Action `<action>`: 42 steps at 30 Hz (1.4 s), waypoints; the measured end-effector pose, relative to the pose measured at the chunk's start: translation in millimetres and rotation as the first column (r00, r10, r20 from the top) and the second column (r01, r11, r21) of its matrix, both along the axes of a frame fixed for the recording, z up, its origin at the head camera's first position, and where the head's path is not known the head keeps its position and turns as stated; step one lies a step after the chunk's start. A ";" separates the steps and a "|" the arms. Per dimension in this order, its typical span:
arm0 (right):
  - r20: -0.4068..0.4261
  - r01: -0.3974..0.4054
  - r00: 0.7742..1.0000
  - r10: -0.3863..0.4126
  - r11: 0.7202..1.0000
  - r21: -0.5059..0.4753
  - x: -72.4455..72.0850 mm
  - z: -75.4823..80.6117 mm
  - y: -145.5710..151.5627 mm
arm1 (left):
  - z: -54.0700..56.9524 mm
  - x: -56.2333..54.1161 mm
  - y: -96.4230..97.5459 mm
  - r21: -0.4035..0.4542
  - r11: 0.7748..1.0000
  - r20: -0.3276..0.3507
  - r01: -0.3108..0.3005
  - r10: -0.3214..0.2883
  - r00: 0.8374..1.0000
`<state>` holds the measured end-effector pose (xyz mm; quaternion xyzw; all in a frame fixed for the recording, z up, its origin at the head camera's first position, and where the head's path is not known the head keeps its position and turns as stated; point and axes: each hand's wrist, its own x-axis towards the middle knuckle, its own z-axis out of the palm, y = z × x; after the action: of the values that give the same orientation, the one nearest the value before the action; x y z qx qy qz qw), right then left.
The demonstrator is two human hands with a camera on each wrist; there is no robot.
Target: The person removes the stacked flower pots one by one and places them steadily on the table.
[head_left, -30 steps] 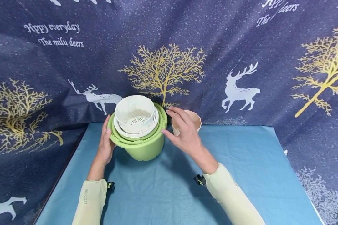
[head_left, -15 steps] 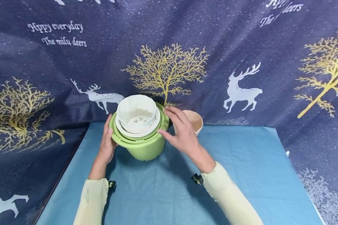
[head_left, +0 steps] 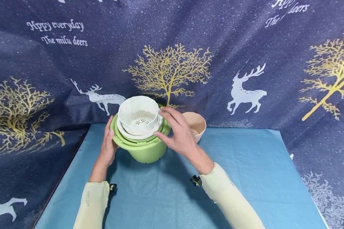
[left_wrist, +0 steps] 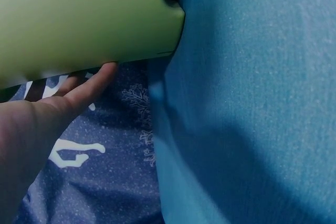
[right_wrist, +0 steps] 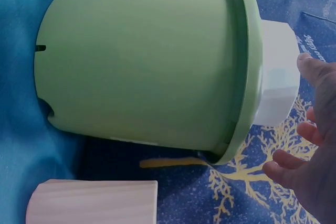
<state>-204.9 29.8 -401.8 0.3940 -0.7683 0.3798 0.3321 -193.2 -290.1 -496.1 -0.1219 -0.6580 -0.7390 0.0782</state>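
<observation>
A large green flowerpot [head_left: 147, 152] stands at the back left of the table in the head view. Inside it sit nested pots, topped by a white faceted pot [head_left: 137, 111] with holes in its bottom. My left hand [head_left: 107, 148] holds the green pot's left side, thumb at the rim; in the left wrist view its fingers [left_wrist: 86, 90] lie against the pot wall. My right hand [head_left: 179, 135] is spread beside the white pot's right rim. In the right wrist view one fingertip is close to that rim; contact is unclear.
A pinkish-beige pot [head_left: 199, 127] with a perforated bottom stands just behind and right of my right hand. Blue cloth [head_left: 246, 178] covers the table. A dark blue curtain [head_left: 103, 63] with deer and trees hangs close behind the pots.
My right hand has moved left, from the green pot's rim to the white pot's rim, uncovering more of the beige pot. The left hand stays on the green pot.
</observation>
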 end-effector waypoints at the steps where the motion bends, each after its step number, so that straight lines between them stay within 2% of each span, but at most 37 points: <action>1: 0.001 -0.003 1.000 0.003 1.000 0.004 -0.1 -0.2 -0.9 | 0.4 0.5 -0.3 0.000 1.000 0.001 -0.003 0.003 1.000; 6: -0.015 -0.029 0.999 0.029 1.000 0.010 -0.3 -0.4 -6.7 | 0.2 2.0 -1.9 0.003 0.999 0.025 -0.033 0.032 0.999; 9: -0.026 -0.036 0.999 0.036 0.999 0.008 -1.8 -0.4 -8.6 | -0.3 1.0 -1.6 -0.003 1.000 0.028 -0.026 0.026 0.999; 25: -0.032 -0.021 0.999 0.023 0.997 0.073 -9.4 0.0 -19.3 | 0.8 -0.6 2.2 0.010 0.999 0.026 -0.034 0.033 0.999; 32: -0.059 -0.016 0.998 0.022 0.995 0.101 -13.8 0.6 -26.9 | 0.7 -0.9 3.3 0.006 0.999 0.026 -0.042 0.042 0.999; 42: -0.064 0.007 0.998 -0.001 0.994 0.108 -12.1 0.1 -37.3 | -1.1 -1.0 3.5 0.010 0.999 0.028 -0.045 0.045 0.999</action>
<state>-217.0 -7.5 -401.7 0.4216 -0.7775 0.3245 0.3354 -194.2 -286.6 -497.2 -0.0963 -0.6578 -0.7420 0.0864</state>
